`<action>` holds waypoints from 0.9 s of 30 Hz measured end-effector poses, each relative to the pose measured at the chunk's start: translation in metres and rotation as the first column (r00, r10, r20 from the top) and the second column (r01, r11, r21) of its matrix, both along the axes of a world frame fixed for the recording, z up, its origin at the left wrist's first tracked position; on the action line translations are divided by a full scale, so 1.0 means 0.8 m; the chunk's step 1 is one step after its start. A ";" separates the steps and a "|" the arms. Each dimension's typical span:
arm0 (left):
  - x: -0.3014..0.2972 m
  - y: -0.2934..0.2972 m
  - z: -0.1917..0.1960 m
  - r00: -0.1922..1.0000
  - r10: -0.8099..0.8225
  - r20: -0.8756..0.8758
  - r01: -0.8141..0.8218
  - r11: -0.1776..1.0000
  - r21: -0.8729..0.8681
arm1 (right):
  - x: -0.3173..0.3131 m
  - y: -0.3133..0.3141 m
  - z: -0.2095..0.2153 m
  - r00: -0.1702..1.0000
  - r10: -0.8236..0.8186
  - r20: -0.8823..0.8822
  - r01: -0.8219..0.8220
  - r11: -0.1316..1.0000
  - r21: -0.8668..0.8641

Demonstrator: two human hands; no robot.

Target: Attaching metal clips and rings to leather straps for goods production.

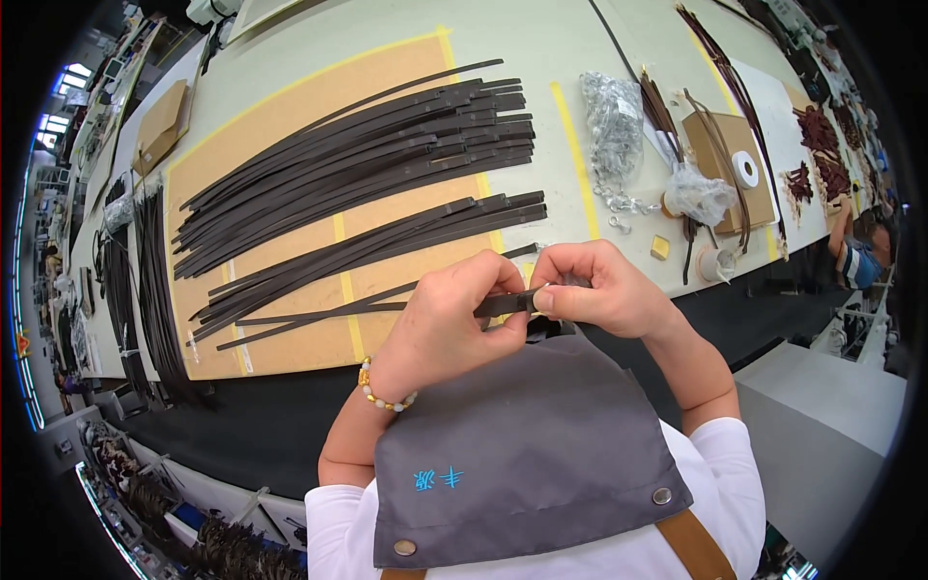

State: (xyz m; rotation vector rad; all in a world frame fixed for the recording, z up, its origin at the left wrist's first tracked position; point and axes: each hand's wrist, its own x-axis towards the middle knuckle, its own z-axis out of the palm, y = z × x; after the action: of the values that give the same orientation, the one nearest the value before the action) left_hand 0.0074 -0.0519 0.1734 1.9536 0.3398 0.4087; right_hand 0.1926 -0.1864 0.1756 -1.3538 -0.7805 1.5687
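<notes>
In front of my apron, both hands meet over a dark brown leather-like strap [496,306]. My left hand [447,307] is closed on it, thumb and fingers pinching the strap from the left. Close against it, my right hand [601,288] pinches the strap's end, with the thumb pressed on it. What lies under the right fingertips is hidden. A long tail of strap trails left from my left hand over the board. Beyond my hands lie a small group of similar dark straps [387,242] and a larger pile of them [358,159], fanned side by side.
The straps lie on a tan board [280,111] edged with yellow tape. At the right are a clear bag of metal rings [611,114], a crumpled plastic bag [698,196], a white tape roll [744,169] and a yellow block [660,247]. Another person [858,253] sits at far right.
</notes>
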 end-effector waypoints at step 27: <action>0.004 -0.002 0.010 1.000 -0.004 -0.027 0.004 1.000 0.027 | 0.002 -0.001 0.006 0.985 0.020 0.173 -0.029 0.998 0.051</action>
State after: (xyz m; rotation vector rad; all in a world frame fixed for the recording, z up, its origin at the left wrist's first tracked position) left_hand 0.0105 -0.0537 0.1813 1.9872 0.3491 0.3864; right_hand 0.1946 -0.1868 0.1803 -1.4601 -0.9413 1.4525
